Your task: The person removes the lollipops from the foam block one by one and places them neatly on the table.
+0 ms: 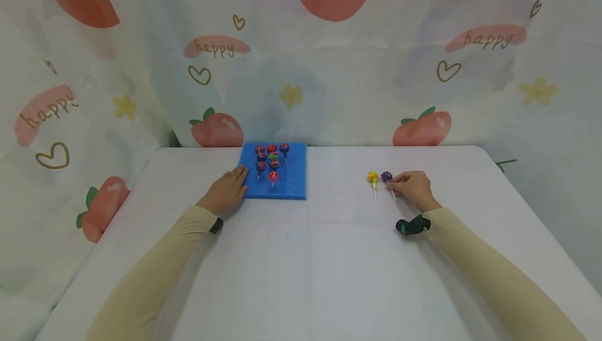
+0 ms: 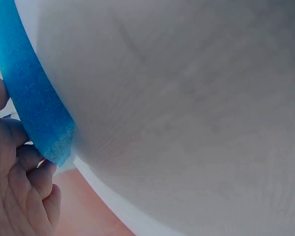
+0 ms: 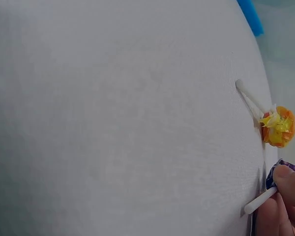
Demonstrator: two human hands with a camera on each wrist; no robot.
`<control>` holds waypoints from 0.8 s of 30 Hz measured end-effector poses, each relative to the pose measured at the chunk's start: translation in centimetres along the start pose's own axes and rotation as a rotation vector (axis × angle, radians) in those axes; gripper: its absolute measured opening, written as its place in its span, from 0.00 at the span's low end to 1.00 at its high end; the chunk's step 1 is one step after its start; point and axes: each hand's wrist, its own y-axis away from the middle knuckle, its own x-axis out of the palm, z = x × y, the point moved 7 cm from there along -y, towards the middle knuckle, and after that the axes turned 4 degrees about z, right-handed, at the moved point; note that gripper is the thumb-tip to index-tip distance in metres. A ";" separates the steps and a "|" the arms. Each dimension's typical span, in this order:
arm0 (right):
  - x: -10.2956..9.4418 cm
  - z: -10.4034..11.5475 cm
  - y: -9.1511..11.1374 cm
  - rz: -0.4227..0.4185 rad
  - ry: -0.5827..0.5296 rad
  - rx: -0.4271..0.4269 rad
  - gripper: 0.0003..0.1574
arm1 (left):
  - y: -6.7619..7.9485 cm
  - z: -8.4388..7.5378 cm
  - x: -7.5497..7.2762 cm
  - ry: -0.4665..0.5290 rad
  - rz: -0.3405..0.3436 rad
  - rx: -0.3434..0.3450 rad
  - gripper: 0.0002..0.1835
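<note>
My left hand rests against the left edge of a blue foam board, its fingers touching the side. In the left wrist view the fingers lie along the foam's edge. Several wrapped lollipops stand upright in the board, among them a red one at the front and a green one in the middle. Over on the right, my right hand pinches a purple lollipop between thumb and fingers, just below its head. Beside it a yellow lollipop lies on the table, its stick toward me.
A white cloth covers the table. Behind it hangs a printed curtain with peaches and hearts. A dark wrist camera sits under the right wrist, close to the tabletop.
</note>
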 end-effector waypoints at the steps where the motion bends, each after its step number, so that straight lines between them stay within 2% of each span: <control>1: 0.0 0.0 0.0 -0.003 0.001 0.002 0.20 | 0.0 0.0 0.0 0.000 0.003 0.000 0.31; 14: 0.1 0.0 -0.3 0.014 0.055 0.010 0.21 | 0.1 -0.2 -0.2 0.016 0.009 -0.011 0.31; 19: 0.0 0.2 -0.1 0.055 0.086 -0.001 0.23 | 0.1 -0.2 -0.1 0.010 0.000 -0.011 0.31; 24: -0.2 0.0 -0.2 0.100 0.092 0.026 0.25 | 0.1 -0.2 -0.2 0.009 0.001 -0.010 0.31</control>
